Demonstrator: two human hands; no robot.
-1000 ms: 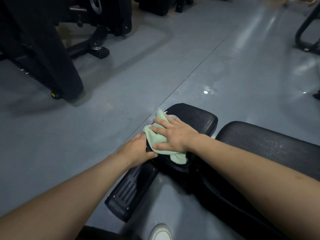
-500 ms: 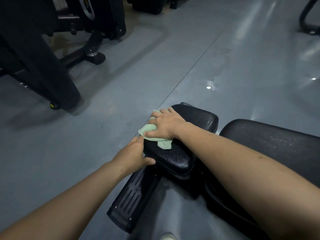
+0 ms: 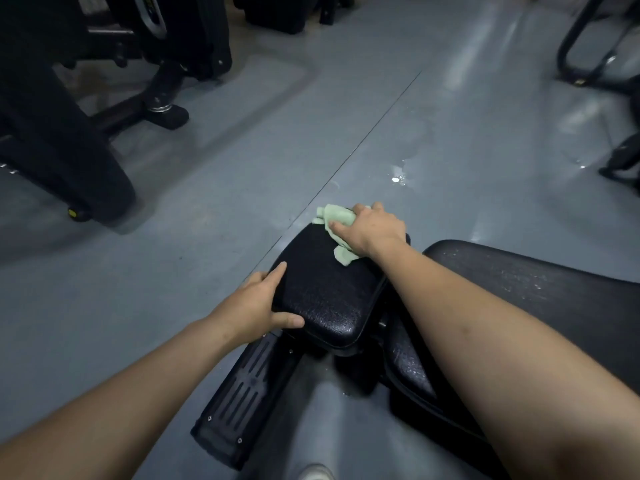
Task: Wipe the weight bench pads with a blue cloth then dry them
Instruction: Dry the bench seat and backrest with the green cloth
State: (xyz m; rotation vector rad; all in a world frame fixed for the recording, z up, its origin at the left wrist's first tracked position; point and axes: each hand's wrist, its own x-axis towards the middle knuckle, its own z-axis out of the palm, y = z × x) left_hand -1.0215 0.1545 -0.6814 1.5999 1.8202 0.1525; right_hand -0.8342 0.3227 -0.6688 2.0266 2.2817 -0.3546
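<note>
A grey, glossy gym floor fills most of the head view, with a thin seam running diagonally across it and a small wet glint near the middle; dark exercise machines stand at the upper left, and curved black frame tubes show at the upper right.

Below centre sits a black weight bench; its long back pad stretches off to the right, speckled with droplets; its smaller seat pad, textured and shiny, lies just left of it; a black ribbed foot plate slopes down toward the lower edge beneath the seat pad.

Two bare forearms reach in from the bottom corners; the left hand grips the near left corner of the seat pad, its thumb lying along the front edge and its index finger stretched along the left side, the other fingers hidden behind the pad's edge.

The right hand rests on the far end of the seat pad, fingers curled down over a crumpled cloth and pressing it to the surface; the cloth looks pale green in this light; one bunch of it sticks out past the fingertips at the pad's far edge, and a smaller tail pokes out under the wrist.

The pale toe of a shoe shows at the very bottom.
</note>
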